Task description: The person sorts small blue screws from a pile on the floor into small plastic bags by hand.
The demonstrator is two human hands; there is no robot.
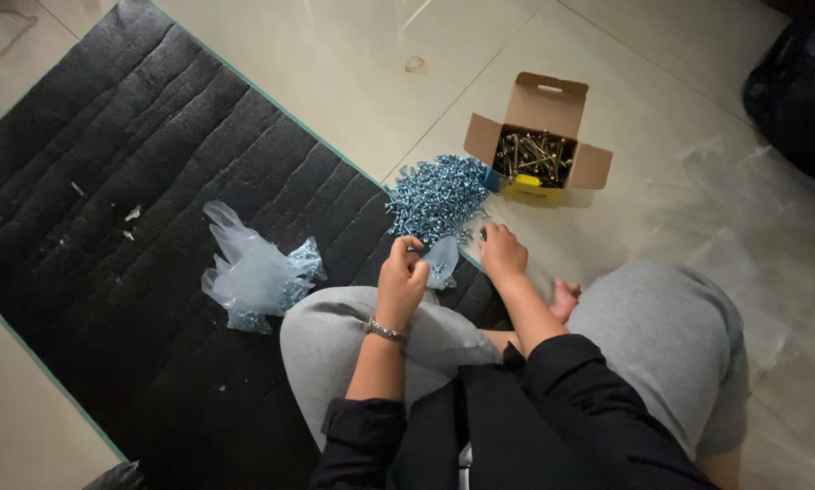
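My left hand (401, 277) is closed on a small clear plastic bag (442, 261), held just above my knee. My right hand (502, 250) rests at the near edge of a pile of silvery-blue screws (437, 197) on the floor, fingers curled; whether it pinches a screw is hidden. An open cardboard box (538, 136) with darker screws inside stands just beyond the pile.
A black quilted mat (126, 209) covers the floor on the left. On it lies a heap of clear plastic bags (255, 272), some with screws in them. My grey-trousered legs (662, 336) are folded in front. A black bag (800, 86) sits at the top right.
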